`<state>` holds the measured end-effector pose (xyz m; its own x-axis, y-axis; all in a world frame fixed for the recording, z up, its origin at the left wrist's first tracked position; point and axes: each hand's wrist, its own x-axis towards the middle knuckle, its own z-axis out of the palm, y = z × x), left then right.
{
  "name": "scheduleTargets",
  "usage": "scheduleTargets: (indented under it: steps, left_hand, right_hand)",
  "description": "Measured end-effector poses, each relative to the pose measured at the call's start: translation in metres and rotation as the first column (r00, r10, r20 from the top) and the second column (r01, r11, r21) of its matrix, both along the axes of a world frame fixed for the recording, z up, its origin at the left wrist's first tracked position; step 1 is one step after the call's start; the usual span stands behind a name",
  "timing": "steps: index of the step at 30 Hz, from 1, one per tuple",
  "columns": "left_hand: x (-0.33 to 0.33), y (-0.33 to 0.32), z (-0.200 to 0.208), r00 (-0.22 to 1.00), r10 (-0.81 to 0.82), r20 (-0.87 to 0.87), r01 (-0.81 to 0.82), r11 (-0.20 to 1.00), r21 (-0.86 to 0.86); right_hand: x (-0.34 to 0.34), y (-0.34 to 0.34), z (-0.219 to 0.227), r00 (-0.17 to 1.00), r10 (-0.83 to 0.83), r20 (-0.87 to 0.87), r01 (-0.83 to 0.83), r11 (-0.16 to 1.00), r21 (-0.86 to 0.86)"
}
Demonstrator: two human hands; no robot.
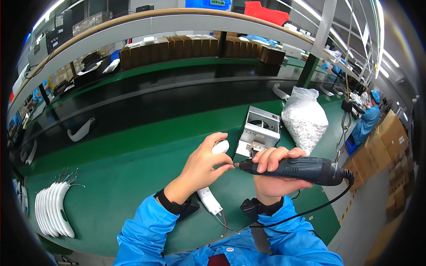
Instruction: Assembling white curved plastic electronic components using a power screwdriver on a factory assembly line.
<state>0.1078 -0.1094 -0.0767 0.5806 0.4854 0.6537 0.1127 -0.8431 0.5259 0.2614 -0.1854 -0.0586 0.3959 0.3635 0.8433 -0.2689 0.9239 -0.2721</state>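
Observation:
My right hand (270, 177) is wrapped round a black electric screwdriver (310, 170), held level with its bit pointing left. A cable runs from its rear end, and a hook and cord hang beside it. My left hand (199, 165) is closed round a white curved plastic housing (209, 201), whose rounded top shows above the fingers. Thin wires trail from the housing's lower end toward me. My left thumb and forefinger meet at the screwdriver's tip; any screw there is too small to make out. Just beyond the screwdriver stands a metal screw feeder (258, 132).
A clear bag of small white pieces (305, 116) stands right of the feeder. Several white curved housings (54, 210) with wires lie in a row at left. Across the bench runs a dark conveyor (177, 95) carrying a white curved part (81, 130). A person in blue (367, 120) is far right, near cartons (377, 146).

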Motion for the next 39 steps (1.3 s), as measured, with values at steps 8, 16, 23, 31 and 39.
scheduleTargets:
  steps: [8, 16, 23, 31, 39]
  left_hand:
    - [0.003, 0.000, -0.002, 0.999, -0.006, 0.047, 0.005, 1.000, 0.029]
    - [0.000, -0.004, 0.000, 1.000, -0.011, 0.011, 0.011, 1.000, 0.021]
    - [0.003, 0.015, -0.018, 0.922, -0.116, 0.369, 0.281, 0.857, -0.432]
    - [-0.015, 0.038, -0.016, 0.882, -0.107, 0.459, 0.438, 0.545, -0.715]
    - [-0.020, 0.044, -0.015, 0.902, -0.146, 0.406, 0.420, 0.507, -0.753]
  right_hand:
    - [0.002, -0.001, -0.001, 0.999, 0.038, 0.031, -0.037, 0.999, -0.016]
    - [0.001, 0.002, -0.002, 0.999, 0.037, 0.037, -0.036, 0.999, -0.035]
    - [-0.006, 0.005, -0.016, 0.991, 0.120, 0.055, -0.100, 0.956, -0.276]
    - [-0.051, 0.019, -0.056, 0.953, 0.249, 0.173, -0.107, 0.810, -0.577]
    - [-0.065, 0.023, -0.067, 0.933, 0.296, 0.206, -0.095, 0.753, -0.652]
